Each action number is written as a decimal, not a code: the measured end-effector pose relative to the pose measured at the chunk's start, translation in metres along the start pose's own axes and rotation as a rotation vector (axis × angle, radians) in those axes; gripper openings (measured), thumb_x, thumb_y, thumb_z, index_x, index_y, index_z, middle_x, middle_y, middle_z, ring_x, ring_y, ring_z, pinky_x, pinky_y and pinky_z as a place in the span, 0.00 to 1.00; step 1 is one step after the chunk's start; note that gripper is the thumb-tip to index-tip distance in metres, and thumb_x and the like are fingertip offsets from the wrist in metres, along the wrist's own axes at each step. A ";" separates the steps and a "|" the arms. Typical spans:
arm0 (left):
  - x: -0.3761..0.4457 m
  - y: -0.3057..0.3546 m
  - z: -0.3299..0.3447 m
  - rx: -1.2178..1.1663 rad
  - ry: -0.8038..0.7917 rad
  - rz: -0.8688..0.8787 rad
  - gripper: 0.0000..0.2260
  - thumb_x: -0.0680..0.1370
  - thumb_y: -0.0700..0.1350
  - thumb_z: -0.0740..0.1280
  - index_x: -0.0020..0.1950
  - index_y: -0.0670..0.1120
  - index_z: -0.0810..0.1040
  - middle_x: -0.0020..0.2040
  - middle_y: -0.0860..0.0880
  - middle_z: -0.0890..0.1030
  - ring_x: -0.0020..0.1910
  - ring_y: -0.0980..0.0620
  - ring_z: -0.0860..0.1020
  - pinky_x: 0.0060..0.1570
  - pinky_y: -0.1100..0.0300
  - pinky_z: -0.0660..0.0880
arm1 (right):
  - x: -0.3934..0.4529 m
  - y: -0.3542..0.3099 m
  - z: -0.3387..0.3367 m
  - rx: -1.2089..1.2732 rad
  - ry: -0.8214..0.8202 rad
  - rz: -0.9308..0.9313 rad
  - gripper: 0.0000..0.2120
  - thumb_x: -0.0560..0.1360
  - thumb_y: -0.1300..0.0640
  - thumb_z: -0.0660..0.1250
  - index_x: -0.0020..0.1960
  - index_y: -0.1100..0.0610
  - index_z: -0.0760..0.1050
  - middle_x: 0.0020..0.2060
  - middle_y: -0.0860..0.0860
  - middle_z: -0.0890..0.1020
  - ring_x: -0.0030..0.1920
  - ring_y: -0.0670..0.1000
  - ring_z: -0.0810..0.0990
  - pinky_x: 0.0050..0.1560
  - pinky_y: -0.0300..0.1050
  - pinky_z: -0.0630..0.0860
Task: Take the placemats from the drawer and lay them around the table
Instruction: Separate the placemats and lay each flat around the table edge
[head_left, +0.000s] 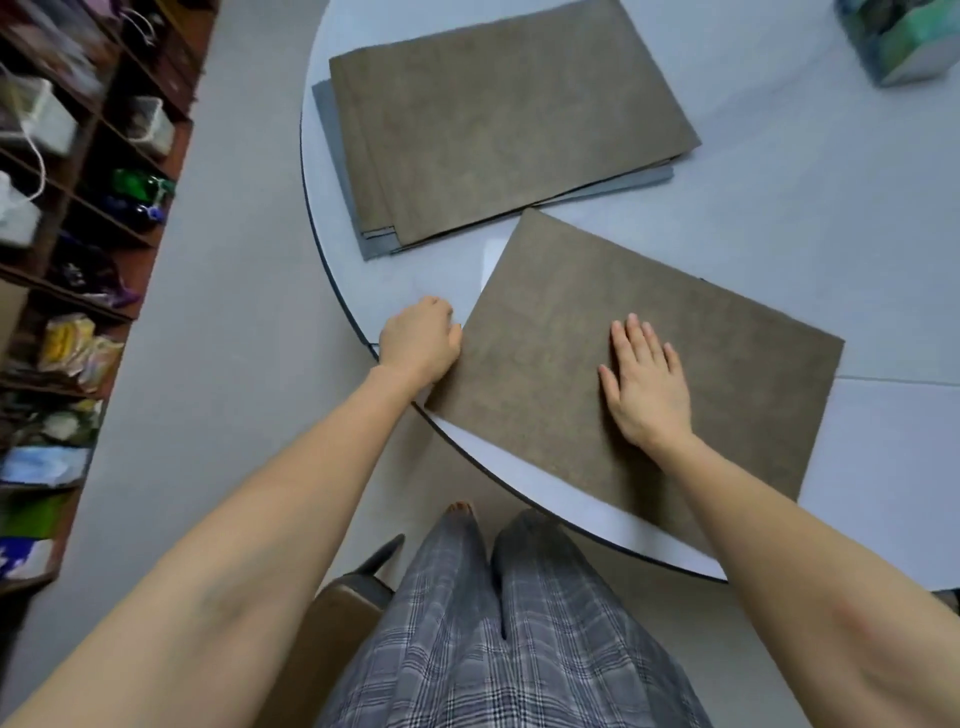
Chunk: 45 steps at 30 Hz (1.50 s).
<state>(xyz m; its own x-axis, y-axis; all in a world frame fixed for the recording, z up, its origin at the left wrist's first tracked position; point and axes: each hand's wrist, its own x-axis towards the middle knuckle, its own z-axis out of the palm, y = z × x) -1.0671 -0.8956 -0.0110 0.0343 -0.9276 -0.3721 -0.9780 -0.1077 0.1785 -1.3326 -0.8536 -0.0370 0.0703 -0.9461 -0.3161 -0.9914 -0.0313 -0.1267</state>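
Right hand (647, 387) lies open, flat on one brown placemat (571, 364); left hand (421, 338), fingers curled, touches its left edge; stack (498, 119) beyond, count unclear.

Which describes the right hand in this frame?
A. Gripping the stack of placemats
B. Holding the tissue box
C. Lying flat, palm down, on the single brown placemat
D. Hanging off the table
C: the right hand lies open with fingers spread on the single brown placemat, apart from the stack of placemats farther back.
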 end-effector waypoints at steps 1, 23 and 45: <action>0.006 0.004 -0.012 -0.059 -0.023 -0.042 0.15 0.80 0.48 0.57 0.61 0.44 0.77 0.63 0.45 0.77 0.60 0.41 0.76 0.53 0.52 0.72 | 0.003 0.001 -0.008 -0.005 0.008 -0.018 0.25 0.81 0.50 0.52 0.76 0.58 0.57 0.76 0.56 0.58 0.76 0.55 0.55 0.76 0.51 0.51; 0.182 -0.004 -0.104 0.261 -0.194 0.336 0.44 0.72 0.61 0.69 0.79 0.48 0.48 0.79 0.43 0.48 0.78 0.40 0.47 0.75 0.41 0.50 | 0.253 -0.109 -0.135 -0.381 -0.193 -0.403 0.34 0.74 0.45 0.67 0.73 0.58 0.59 0.71 0.56 0.66 0.70 0.57 0.66 0.72 0.50 0.62; 0.194 0.016 -0.159 0.216 -0.121 0.526 0.12 0.77 0.34 0.57 0.60 0.44 0.69 0.55 0.40 0.79 0.52 0.37 0.78 0.40 0.50 0.68 | 0.262 -0.071 -0.145 -0.216 -0.055 -0.344 0.22 0.78 0.63 0.57 0.72 0.57 0.66 0.71 0.56 0.69 0.69 0.56 0.69 0.68 0.48 0.67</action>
<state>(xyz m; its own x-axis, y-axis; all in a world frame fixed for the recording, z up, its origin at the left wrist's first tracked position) -1.0431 -1.1340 0.0644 -0.4788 -0.7880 -0.3871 -0.8775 0.4437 0.1822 -1.2600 -1.1462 0.0251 0.4015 -0.8502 -0.3405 -0.9090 -0.4153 -0.0351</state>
